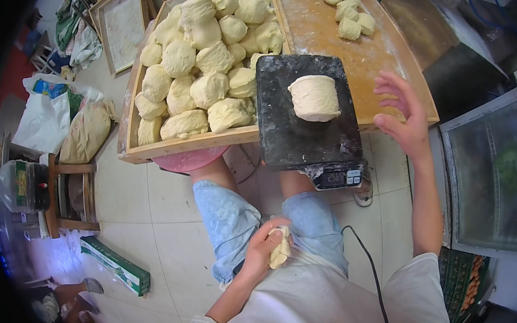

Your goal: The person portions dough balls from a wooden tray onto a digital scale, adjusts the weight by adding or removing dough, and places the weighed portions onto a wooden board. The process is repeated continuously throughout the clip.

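Note:
A rounded piece of dough [314,98] rests on the black, flour-dusted platform of a digital scale [308,142], whose lit display faces me. To the right of the scale, my right hand [398,113] is raised with fingers apart and nothing in it. My left hand [266,245] is low in front of my lap, closed around a small lump of dough [279,250]. Left of the scale, a wooden tray [191,144] is heaped with many dough pieces [209,89]. Several smaller dough balls [348,12] lie at the back of the floured right-hand wooden tray [411,76].
Beneath the left tray's front edge is a pink round item [190,160]. A black cable [367,253] runs by my right side. At the left are a wooden stool [70,169], sacks [87,131] and a green box [117,266]. A glass-fronted cabinet [501,166] stands at the right.

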### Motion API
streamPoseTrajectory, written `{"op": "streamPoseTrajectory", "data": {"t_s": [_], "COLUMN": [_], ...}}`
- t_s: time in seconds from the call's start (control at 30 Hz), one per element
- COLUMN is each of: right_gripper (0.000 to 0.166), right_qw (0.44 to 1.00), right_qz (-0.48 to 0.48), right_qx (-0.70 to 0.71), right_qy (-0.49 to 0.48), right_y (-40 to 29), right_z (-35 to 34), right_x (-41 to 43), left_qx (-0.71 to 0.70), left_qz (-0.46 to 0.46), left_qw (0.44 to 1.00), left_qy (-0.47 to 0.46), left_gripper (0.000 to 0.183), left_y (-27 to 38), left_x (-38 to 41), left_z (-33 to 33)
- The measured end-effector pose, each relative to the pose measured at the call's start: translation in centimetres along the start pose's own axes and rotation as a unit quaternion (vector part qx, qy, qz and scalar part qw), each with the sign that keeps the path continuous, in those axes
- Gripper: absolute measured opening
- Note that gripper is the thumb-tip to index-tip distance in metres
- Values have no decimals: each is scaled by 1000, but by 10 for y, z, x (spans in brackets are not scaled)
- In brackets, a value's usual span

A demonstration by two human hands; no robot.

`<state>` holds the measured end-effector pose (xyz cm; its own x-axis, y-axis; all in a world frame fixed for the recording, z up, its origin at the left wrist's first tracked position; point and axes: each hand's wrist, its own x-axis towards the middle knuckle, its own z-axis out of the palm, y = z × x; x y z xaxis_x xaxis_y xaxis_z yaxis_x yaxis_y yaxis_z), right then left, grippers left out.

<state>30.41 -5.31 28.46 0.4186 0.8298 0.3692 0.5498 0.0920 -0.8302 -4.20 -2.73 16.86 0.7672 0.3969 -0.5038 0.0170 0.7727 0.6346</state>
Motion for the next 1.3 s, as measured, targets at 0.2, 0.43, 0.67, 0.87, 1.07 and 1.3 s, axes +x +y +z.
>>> {"op": "streamPoseTrajectory", "data": {"t_s": [0.2, 0.43, 0.67, 0.87, 1.07, 1.3], "right_gripper": [59, 53, 39, 39, 46, 44], "right_qw": [999, 989, 997, 962, 930, 966], "right_qz": [-15, -16, 2, 126, 89, -20], "right_qx": [-25, -93, -48, 243, 356, 257], "right_qy": [-23, -112, -61, 8, 29, 6], "right_y": [-11, -12, -16, -33, -70, -90], "right_z": [10, 68, 88, 77, 81, 96], "right_x": [8, 50, 47, 16, -15, -44], "left_qx": [-21, -37, -46, 10, 54, 111], "left_qz": [-34, -46, 40, 126, 158, 175], "left_qw": [999, 997, 996, 991, 979, 974], "left_qy": [-12, -50, -58, -55, -117, -86], "left_gripper": [27, 24, 27, 43, 56, 49], "left_y": [-14, -14, 1, 20, 50, 73], "left_x": [-8, -9, -16, -1, 14, 15], "left_z": [0, 3, 12, 28, 55, 85]}}
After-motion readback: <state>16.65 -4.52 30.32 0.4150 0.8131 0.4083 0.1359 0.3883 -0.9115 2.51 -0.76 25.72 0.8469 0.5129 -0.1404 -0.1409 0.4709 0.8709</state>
